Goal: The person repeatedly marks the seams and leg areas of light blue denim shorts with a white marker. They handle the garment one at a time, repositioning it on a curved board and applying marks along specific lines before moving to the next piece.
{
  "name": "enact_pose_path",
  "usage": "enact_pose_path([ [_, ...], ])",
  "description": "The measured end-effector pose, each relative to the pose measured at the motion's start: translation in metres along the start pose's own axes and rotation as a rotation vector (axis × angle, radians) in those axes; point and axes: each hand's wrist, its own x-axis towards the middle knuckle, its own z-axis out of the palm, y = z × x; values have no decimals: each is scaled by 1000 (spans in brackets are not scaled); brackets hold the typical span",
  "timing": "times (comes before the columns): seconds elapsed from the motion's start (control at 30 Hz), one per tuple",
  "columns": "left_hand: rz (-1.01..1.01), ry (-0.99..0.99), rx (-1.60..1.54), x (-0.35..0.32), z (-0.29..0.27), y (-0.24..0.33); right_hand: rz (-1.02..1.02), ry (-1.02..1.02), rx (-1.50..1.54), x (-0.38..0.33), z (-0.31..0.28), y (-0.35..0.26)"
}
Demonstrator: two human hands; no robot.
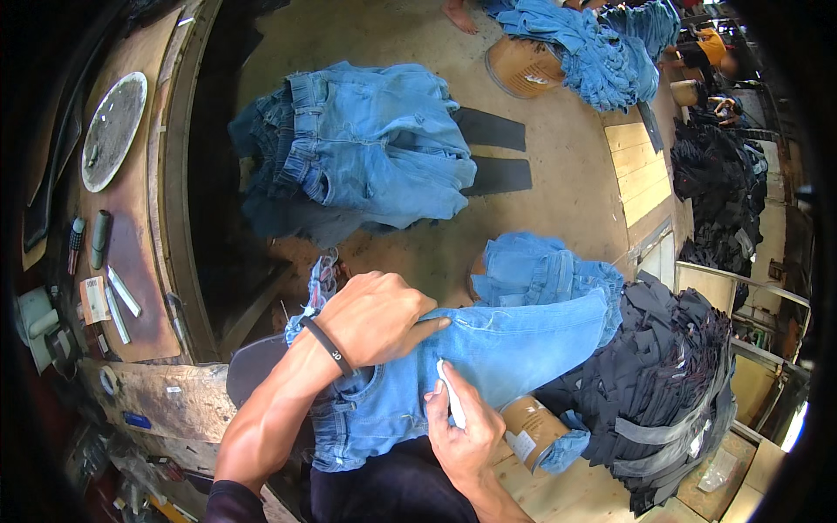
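Observation:
A pair of light blue jeans (497, 349) lies across my lap, its gathered waistband toward me and a leg stretching away to the right. My left hand (379, 315), a black band on its wrist, is closed on the upper edge of the denim, index finger and thumb along a frayed seam. Between the fingers of my right hand (466, 431) is a slim white pen-like tool (452, 397). Its tip meets the denim just below my left hand, and whether it is a blade or a marker I cannot make out.
Stacked jeans (375, 144) lie ahead on the floor. More denim (545, 270) sits beyond the leg, beside a heap of dark cloth pieces (658, 383). A brown drum (534, 431) is at my right. On the left bench are a round metal plate (115, 131) and white sticks (123, 290).

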Motion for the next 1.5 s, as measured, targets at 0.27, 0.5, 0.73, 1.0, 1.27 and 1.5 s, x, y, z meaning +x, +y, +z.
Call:
enact_pose_path([
  [0.27, 36, 40, 6, -1, 2, -1, 32, -41, -28, 1, -3, -1],
  [0.5, 31, 34, 6, -1, 1, -1, 106, -61, -26, 3, -2, -2],
  [0.73, 39, 63, 22, -1, 3, -3, 78, -45, 10, 4, -6, 0],
  [1.0, 26, 49, 5, -1, 0, 0, 10, -38, 5, 2, -8, -1],
  [1.27, 4, 26, 30, -3, 5, -7, 141, -48, 60, -8, -8, 1],
  [1.5, -54, 577, 161, -38, 30, 90, 249, 369, 98, 12, -64, 75],
])
